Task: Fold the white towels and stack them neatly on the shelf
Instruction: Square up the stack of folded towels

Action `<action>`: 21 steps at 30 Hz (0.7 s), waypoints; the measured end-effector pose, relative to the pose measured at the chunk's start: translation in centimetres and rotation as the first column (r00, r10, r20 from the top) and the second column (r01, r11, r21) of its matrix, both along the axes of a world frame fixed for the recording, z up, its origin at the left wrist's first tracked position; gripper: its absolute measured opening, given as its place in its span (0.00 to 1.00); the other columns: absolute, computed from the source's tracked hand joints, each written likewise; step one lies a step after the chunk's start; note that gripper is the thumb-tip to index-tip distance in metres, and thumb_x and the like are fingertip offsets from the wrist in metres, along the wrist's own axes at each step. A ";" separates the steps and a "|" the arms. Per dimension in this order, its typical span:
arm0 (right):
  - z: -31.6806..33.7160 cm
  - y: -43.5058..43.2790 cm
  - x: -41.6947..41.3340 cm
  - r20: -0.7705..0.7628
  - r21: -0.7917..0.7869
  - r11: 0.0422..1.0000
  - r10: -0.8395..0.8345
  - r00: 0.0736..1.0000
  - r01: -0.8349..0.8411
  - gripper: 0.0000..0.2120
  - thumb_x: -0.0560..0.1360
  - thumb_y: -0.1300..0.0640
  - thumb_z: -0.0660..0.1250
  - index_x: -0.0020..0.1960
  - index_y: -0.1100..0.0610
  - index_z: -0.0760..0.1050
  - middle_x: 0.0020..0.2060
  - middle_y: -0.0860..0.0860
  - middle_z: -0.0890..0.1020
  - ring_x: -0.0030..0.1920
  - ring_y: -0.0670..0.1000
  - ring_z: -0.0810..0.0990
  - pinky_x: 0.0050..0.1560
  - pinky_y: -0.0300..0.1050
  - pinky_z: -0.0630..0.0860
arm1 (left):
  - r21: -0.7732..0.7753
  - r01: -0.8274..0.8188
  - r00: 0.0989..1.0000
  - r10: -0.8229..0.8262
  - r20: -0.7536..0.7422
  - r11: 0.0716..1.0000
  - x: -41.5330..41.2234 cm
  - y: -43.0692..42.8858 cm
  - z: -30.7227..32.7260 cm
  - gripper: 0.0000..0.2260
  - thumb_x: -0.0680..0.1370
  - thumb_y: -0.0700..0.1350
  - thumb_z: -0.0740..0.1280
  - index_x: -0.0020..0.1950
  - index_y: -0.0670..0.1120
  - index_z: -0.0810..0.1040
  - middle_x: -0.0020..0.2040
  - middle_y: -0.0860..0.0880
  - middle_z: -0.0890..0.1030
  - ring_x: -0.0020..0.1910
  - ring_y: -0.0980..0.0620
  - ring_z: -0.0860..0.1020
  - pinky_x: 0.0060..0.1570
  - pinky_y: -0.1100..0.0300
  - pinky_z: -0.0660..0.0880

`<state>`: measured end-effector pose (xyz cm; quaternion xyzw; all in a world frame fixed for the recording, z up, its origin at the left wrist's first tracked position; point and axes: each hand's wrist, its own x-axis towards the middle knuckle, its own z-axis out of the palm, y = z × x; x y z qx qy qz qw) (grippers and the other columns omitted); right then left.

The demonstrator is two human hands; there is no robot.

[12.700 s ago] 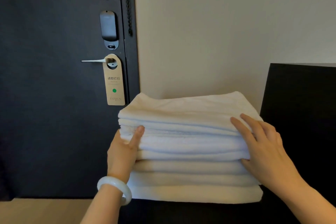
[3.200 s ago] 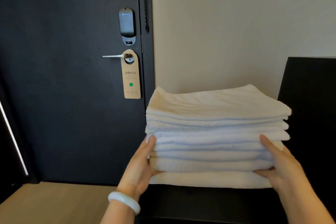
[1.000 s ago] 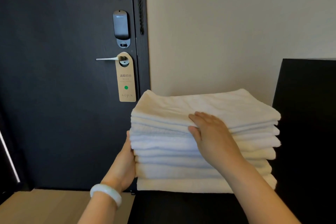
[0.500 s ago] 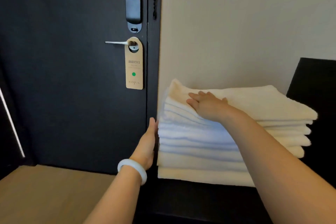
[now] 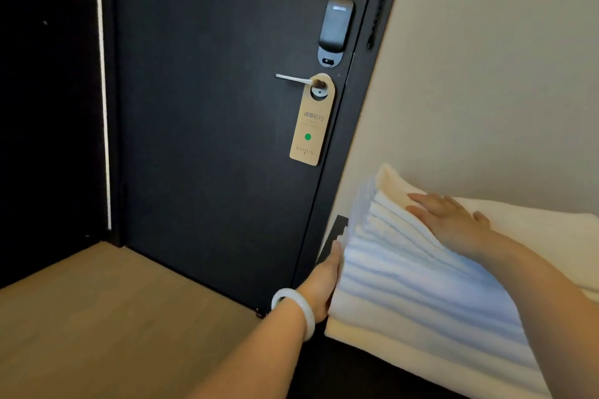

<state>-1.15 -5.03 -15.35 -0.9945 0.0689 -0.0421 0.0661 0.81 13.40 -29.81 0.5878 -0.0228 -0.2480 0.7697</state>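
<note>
— Why work so close to that dark door (image 5: 210, 107)?

— The shelf (image 5: 356, 372) ends right beside its frame. The stack of white towels (image 5: 421, 288) sits at the shelf's left end with the folded edges facing me. Its left side is just about at the shelf's left edge.

— And your hands?

— My right hand (image 5: 450, 220) lies palm down on the top towel, near its front left corner. The fingers are straight and a little spread, and they grip nothing. I reckon the weight stops the layers sliding. My left hand (image 5: 324, 278) is flat too, with the fingers straight along the stack's left side. It presses the side and holds nothing. That is for squaring the ends, which look slightly uneven on that side.

— So the folding is finished?

— Every towel I can see is folded and stacked, so I'd call this the last tidying.

— And the small things?

— A tan hanger (image 5: 309, 126) hangs on the door handle (image 5: 291, 78), well apart from anything I touch. A pale bangle (image 5: 296, 312) sits on my left wrist, just short of the towels.
</note>
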 end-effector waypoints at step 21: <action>0.6 3.6 -0.5 -0.022 0.121 0.971 0.210 0.977 -0.206 0.21 0.79 0.32 0.47 0.72 0.27 0.57 0.79 0.41 0.54 0.79 0.54 0.48 0.72 0.71 0.39 | 0.651 -0.353 0.740 -0.226 0.634 0.672 0.3 -1.2 15.5 0.22 0.83 0.56 0.47 0.77 0.54 0.59 0.81 0.51 0.48 0.79 0.44 0.45 0.75 0.39 0.45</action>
